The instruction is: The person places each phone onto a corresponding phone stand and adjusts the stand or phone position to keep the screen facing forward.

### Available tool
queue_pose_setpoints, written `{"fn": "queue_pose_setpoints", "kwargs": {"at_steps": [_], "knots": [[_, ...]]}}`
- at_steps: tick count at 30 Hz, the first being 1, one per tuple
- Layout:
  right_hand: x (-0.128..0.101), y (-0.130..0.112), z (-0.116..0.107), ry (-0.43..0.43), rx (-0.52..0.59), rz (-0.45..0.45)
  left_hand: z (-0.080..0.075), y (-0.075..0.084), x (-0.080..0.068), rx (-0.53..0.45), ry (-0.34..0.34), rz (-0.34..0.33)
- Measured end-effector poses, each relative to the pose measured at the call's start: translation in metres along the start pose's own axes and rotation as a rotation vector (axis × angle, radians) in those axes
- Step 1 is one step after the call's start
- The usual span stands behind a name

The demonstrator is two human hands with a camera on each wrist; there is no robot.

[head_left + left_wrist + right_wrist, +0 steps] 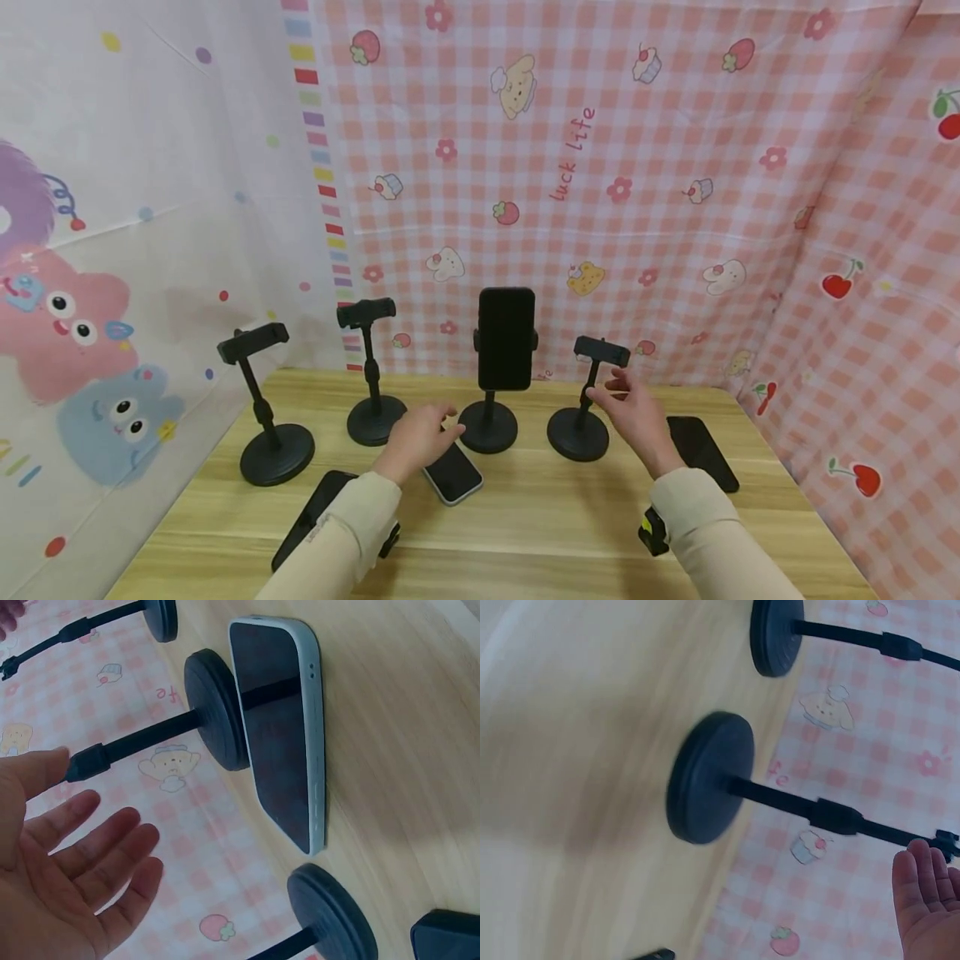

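On the wooden table [525,533], the left hand [416,437] hovers with loose, spread fingers over the white-edged phone [452,473], holding nothing. Better to grip that phone by its long edges. Farther back, the right hand [637,412], fingers relaxed, nears the empty stand [581,417]; steady its stem.

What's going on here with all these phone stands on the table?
A person sits at a wooden table with four black phone stands in a row. One stand already holds a dark phone; the other three clamps hold nothing. The left hand hovers open over a white-edged phone lying flat, without gripping it. The right hand is open beside the rightmost stand. Two more dark phones lie flat at the table's left and right.
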State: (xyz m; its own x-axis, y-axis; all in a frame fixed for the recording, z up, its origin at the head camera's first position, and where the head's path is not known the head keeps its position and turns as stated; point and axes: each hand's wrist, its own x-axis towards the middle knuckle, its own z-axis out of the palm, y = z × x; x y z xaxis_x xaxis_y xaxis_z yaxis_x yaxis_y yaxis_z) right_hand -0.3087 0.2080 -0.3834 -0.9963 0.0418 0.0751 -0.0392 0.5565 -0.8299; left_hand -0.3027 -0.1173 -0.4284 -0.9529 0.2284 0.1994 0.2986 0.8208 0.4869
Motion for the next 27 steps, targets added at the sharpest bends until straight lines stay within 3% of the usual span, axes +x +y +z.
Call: {"fn": "queue_pose_setpoints", "kwargs": {"at_steps": [5, 12, 18, 27], "knots": [[0.003, -0.01, -0.014, 0.044, -0.018, -0.042, 0.0, 0.001, -0.002, 0.139, -0.024, -0.017], [0.01, -0.023, -0.025, 0.102, -0.102, -0.165, -0.004, 0.006, -0.006, 0.307, -0.052, -0.015], [0.014, -0.039, -0.028, 0.119, -0.283, -0.254, -0.005, 0.01, -0.009, 0.413, -0.102, -0.014], [0.018, -0.052, -0.026, 0.154, -0.618, -0.492, -0.005, 0.011, -0.012, 0.41, -0.124, -0.022]]}}
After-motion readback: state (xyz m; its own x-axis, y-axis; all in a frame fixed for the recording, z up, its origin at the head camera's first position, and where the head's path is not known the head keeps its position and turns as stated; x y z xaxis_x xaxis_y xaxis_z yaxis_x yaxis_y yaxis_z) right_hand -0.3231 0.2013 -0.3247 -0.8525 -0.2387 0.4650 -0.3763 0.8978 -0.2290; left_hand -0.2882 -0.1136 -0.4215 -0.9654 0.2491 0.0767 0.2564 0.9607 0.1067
